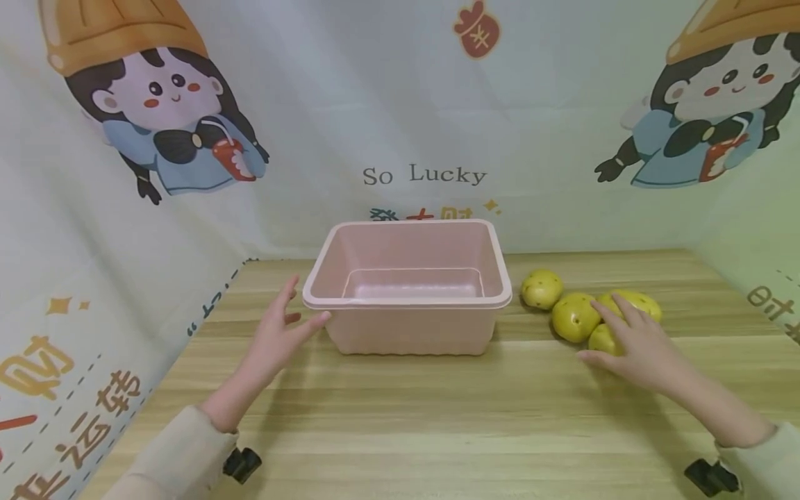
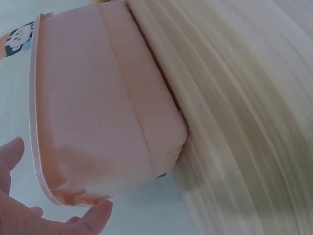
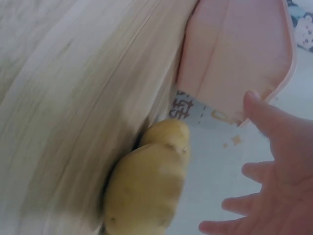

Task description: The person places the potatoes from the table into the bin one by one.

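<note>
A pink plastic bin stands upright on the wooden table, its inside bare. By the bin's left front corner is my left hand, fingers spread, thumb close to the rim; whether it touches cannot be told. To the right of the bin lie several yellow potatoes in a cluster, one potato nearest the bin. My right hand hovers over the cluster with fingers apart, partly hiding the front potato. The right wrist view shows that hand's spread fingers beside a large potato, gripping nothing.
A white printed cloth hangs behind the wooden table and along both sides. Black devices sit at both wrists, below the light sleeves.
</note>
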{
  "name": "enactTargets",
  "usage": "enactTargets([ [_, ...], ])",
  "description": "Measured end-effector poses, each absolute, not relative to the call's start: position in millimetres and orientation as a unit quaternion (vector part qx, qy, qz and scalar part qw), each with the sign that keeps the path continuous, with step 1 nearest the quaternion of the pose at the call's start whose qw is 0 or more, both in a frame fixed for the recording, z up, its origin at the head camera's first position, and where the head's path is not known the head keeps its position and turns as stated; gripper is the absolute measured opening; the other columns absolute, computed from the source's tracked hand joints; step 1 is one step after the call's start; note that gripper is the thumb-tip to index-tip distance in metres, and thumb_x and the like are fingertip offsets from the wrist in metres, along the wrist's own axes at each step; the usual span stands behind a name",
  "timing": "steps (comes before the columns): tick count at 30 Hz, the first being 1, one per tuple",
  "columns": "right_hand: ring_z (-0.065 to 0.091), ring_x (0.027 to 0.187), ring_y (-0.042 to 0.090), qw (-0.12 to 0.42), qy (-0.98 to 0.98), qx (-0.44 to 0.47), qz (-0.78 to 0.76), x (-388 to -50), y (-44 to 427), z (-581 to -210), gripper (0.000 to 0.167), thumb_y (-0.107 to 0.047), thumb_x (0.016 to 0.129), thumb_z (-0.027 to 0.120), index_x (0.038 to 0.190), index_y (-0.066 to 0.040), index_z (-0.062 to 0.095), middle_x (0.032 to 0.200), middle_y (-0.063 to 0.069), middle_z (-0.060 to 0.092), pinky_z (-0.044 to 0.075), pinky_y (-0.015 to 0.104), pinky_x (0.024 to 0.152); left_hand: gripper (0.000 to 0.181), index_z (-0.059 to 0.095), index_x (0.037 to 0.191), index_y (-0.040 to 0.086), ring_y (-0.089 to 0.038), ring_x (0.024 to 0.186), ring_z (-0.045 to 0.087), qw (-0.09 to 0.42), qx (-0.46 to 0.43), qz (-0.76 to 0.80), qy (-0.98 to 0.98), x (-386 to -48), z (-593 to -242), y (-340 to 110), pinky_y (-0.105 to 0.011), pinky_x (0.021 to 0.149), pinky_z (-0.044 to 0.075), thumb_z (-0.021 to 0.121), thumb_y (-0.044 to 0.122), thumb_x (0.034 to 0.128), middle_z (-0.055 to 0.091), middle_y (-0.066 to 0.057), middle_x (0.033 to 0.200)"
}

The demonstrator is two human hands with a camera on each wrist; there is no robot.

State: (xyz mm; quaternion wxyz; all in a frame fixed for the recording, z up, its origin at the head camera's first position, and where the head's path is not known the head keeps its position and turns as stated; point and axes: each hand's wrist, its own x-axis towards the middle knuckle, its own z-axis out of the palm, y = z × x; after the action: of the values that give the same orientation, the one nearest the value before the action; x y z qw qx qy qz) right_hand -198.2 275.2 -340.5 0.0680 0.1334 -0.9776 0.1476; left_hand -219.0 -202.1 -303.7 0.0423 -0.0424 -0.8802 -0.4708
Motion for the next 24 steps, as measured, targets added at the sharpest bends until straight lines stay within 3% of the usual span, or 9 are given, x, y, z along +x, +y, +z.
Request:
enactTargets([
  [5, 0.020, 0.117, 0.063, 0.054, -0.976, 0.125, 0.171, -203.4, 282.6, -344.6, 0.083, -0.047, 0.083, 0.061, 0.138, 0.006, 0.028, 0.136, 0.040, 0.021, 0.021, 0.074, 0.088, 0.089, 0.006, 0.148, 0.025, -0.039, 0.122, 0.038, -0.002, -0.006, -0.551, -0.835, -225.2, -301.7, -203.1, -0.049, 0.096, 0.040, 0.067, 0.029, 0.0833, 0.018, -0.019, 0.149],
  [13, 0.024, 0.115, 0.060, 0.058, -0.971, 0.109, 0.204, -210.4, 289.6, -349.4, 0.078, -0.044, 0.084, 0.061, 0.132, 0.011, 0.034, 0.130, 0.041, 0.029, 0.020, 0.072, 0.089, 0.086, 0.012, 0.148, 0.026, -0.034, 0.122, 0.041, -0.022, 0.001, -0.578, -0.816, -233.5, -298.8, -200.2, -0.040, 0.087, 0.045, 0.068, 0.026, 0.0827, 0.020, -0.015, 0.149],
  [24, 0.027, 0.115, 0.057, 0.066, -0.965, 0.091, 0.237, -218.6, 303.2, -358.5, 0.079, -0.043, 0.082, 0.063, 0.129, 0.014, 0.035, 0.127, 0.042, 0.033, 0.017, 0.068, 0.092, 0.081, 0.016, 0.147, 0.024, -0.036, 0.124, 0.038, -0.023, 0.025, -0.578, -0.815, -240.6, -296.8, -196.4, -0.045, 0.090, 0.045, 0.066, 0.026, 0.0835, 0.020, -0.014, 0.150],
])
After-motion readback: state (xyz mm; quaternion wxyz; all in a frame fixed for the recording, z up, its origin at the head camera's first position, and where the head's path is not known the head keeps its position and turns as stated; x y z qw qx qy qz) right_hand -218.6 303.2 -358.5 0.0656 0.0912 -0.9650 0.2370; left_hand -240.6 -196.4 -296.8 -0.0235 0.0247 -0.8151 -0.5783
